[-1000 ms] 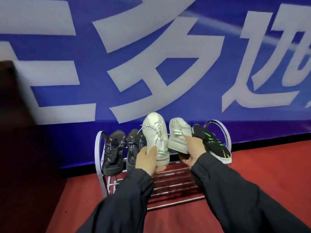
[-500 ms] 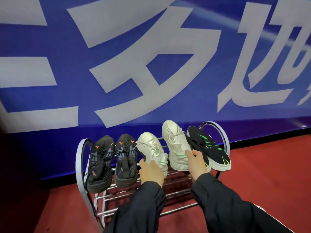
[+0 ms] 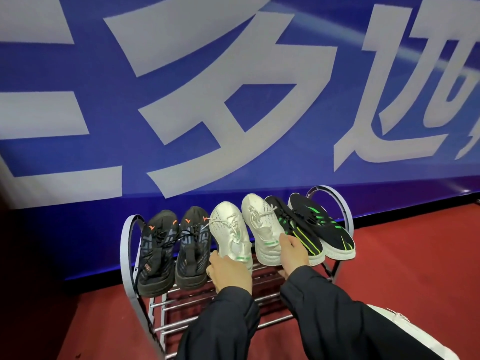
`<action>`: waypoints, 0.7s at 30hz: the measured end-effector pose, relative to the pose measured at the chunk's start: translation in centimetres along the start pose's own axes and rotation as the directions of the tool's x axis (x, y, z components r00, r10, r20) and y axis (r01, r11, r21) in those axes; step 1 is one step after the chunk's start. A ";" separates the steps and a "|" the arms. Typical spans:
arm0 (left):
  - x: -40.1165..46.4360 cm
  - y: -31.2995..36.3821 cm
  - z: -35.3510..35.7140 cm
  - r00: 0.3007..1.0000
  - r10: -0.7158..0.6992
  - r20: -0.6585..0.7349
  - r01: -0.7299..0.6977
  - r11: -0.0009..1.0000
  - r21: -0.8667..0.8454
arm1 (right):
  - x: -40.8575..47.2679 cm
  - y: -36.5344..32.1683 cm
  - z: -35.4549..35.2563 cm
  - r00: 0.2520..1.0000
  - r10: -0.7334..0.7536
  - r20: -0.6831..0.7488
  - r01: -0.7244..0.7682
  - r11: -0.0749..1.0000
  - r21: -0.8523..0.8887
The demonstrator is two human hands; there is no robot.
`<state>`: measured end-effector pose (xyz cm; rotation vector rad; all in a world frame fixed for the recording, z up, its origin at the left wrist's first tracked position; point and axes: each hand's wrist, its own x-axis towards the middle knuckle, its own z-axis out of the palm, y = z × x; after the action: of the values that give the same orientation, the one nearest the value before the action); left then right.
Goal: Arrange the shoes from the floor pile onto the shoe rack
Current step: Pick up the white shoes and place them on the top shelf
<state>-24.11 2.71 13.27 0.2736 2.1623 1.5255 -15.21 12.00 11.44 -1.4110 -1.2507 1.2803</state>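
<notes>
a metal shoe rack (image 3: 129,239) with arched, flat-strip end frames and round chromed rails stands on a red floor (image 3: 415,268) against a blue banner (image 3: 337,100) printed with large pale characters. six shoes lean in a row on its top tier, toes up. from the left end: two black knit sneakers (image 3: 171,252) with orange marks and dark laces; two white perforated sneakers, left one (image 3: 231,236) and right one (image 3: 262,229), with loose laces and green heel stripes; two black mesh sneakers (image 3: 319,231) with green stripes and white soles at the right end. the left hand (image 3: 230,272), fingers curled, grips the heel of the left white sneaker. the right hand (image 3: 294,253) holds the heel of the right white sneaker, its thumb lying along the heel. both sleeves (image 3: 324,313) are dark fabric.
</notes>
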 end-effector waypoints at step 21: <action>0.8 -0.9 -1.0 0.952 0.249 0.180 -0.264 0.962 0.064 | -0.2 0.1 1.6 0.996 -0.010 0.087 0.017 0.996 -0.085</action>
<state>-25.14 1.88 12.48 0.7148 2.1233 1.4818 -16.76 11.75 11.16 -1.4178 -1.3859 1.3034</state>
